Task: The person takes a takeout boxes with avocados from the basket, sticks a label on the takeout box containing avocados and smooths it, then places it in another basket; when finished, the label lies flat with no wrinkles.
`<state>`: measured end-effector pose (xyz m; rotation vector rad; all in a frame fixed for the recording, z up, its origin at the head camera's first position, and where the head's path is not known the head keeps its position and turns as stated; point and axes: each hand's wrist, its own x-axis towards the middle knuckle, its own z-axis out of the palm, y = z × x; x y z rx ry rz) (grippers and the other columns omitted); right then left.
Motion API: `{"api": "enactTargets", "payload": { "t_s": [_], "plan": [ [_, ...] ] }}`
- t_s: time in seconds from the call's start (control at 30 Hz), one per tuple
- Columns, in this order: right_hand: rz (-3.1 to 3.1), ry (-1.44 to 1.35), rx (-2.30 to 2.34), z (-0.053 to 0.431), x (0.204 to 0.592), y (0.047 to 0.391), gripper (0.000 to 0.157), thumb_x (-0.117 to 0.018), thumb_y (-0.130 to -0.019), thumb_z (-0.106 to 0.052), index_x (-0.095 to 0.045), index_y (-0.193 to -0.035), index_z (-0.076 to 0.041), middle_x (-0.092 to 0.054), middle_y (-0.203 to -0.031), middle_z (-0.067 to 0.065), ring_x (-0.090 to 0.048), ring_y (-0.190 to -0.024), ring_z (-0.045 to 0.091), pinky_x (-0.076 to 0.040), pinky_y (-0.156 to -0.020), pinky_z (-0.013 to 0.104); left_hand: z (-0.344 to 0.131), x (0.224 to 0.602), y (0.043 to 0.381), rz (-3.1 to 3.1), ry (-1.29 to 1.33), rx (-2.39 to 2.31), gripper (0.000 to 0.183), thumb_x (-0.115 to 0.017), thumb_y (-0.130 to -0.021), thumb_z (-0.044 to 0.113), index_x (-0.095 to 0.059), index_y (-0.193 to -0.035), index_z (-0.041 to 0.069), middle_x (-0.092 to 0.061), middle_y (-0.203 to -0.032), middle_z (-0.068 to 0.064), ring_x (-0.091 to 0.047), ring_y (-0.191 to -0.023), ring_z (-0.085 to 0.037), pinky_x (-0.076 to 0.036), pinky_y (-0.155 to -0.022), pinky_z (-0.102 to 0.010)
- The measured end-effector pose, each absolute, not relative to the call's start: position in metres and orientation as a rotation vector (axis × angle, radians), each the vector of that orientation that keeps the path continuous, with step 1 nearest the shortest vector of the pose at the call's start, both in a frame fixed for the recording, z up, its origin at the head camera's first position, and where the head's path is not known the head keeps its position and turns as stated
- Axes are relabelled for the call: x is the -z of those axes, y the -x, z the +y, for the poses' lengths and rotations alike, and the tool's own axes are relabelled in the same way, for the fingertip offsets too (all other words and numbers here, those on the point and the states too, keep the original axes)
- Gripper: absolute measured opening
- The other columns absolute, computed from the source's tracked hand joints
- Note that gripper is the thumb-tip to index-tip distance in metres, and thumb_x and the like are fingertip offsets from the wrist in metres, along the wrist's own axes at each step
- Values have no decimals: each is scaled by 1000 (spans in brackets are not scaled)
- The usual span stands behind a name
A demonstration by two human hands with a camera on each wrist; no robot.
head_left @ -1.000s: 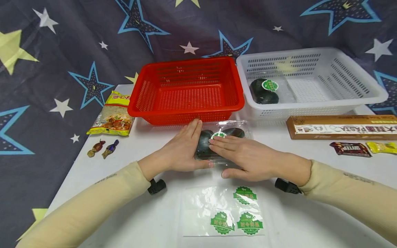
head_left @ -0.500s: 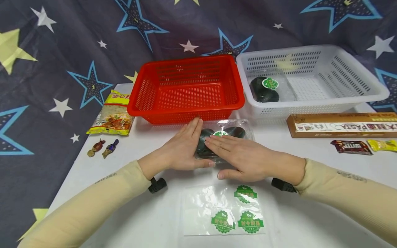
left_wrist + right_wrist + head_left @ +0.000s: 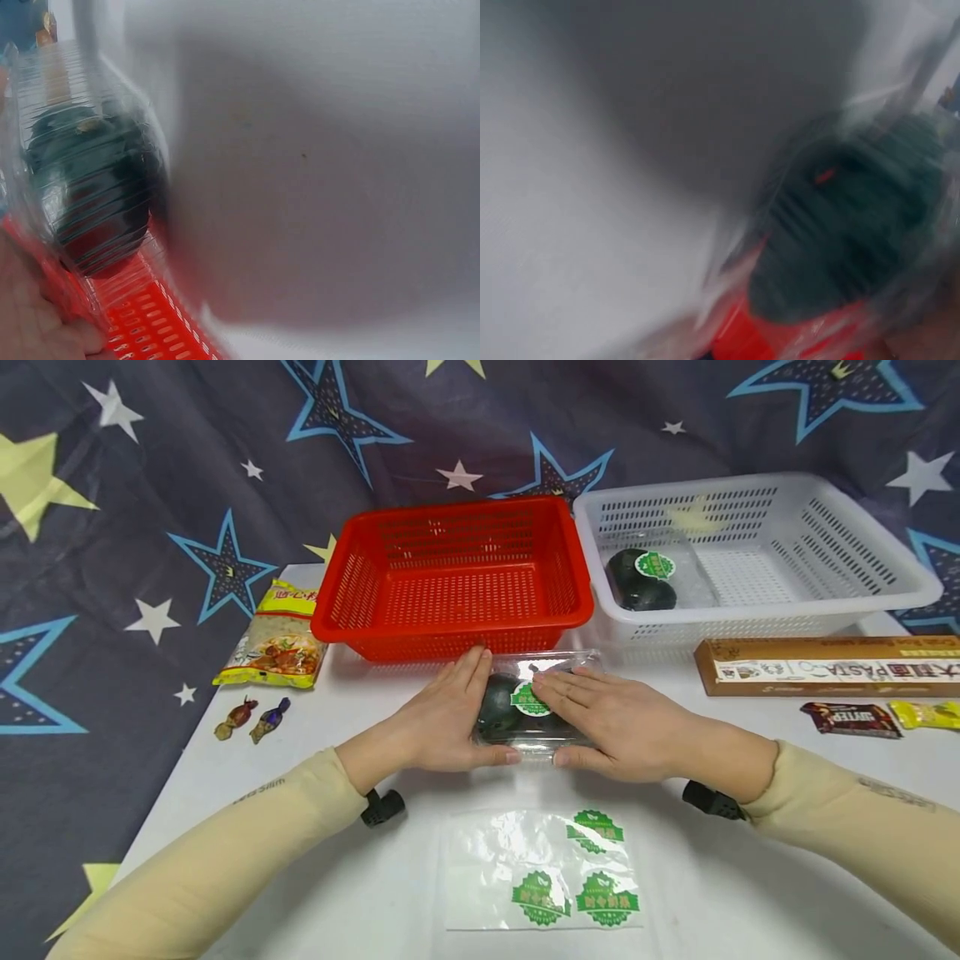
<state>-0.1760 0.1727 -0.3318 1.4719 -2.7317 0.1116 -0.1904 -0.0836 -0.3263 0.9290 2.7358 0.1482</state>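
Note:
A clear plastic clamshell box lies on the table in front of the red basket. Inside are dark green fruits that look like avocados; one fruit shows through the ribbed wall in the left wrist view. On the lid sits a round green-and-white sticker. My left hand rests along the box's left side with straight fingers, thumb at the near edge. With its fingers extended, my right hand lies across the right part of the lid, hiding part of the fruit. The right wrist view is blurred.
Behind stand the red basket and a white basket holding another box of dark fruit. A sheet with several green stickers lies nearest. A noodle bag and candies sit left; pasta box and bars right.
My right hand has slid from the sticker to the right side of the lid, uncovering the sticker. My left hand has stayed at the box's left side.

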Motion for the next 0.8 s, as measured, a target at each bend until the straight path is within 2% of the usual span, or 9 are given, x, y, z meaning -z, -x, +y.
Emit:
{"api": "enactTargets", "payload": {
  "t_s": [0.23, 0.47, 0.6, 0.8],
  "plan": [
    [-2629, -1500, -116, 186, 332, 176, 75, -44, -96, -54, -35, -145, 3, -34, -150, 16, -33, -138, 31, -24, -112, 44, -82, 326, 189, 2744, -912, -137, 121, -48, -77, 79, 2, -150, -4, 1, -158, -19, -2, -146, -29, -9, -116, -40],
    [-2582, -1612, -218, 184, 332, 171, 76, -48, -94, -55, -36, -145, 0, -34, -151, 12, -32, -138, 28, -27, -111, 44, -83, 325, 188, 2755, -906, -130, 122, -46, -76, 80, 2, -150, -4, 2, -158, -20, -2, -146, -29, -8, -116, -40],
    [-2618, -1618, -235, 175, 329, 172, 76, -46, -95, -55, -35, -146, 0, -33, -152, 12, -31, -139, 28, -27, -111, 45, -84, 324, 188, 2744, -913, -150, 121, -48, -77, 78, 3, -150, -4, 3, -158, -20, -1, -146, -29, -7, -116, -39],
    [-2744, -1574, -177, 153, 328, 179, 79, -37, -95, -60, -30, -148, -1, -27, -154, 13, -24, -142, 26, -20, -114, 43, -85, 329, 190, 2742, -945, -183, 120, -48, -78, 78, 1, -150, -4, 4, -158, -20, 1, -146, -28, -7, -116, -40]
  ]
}}
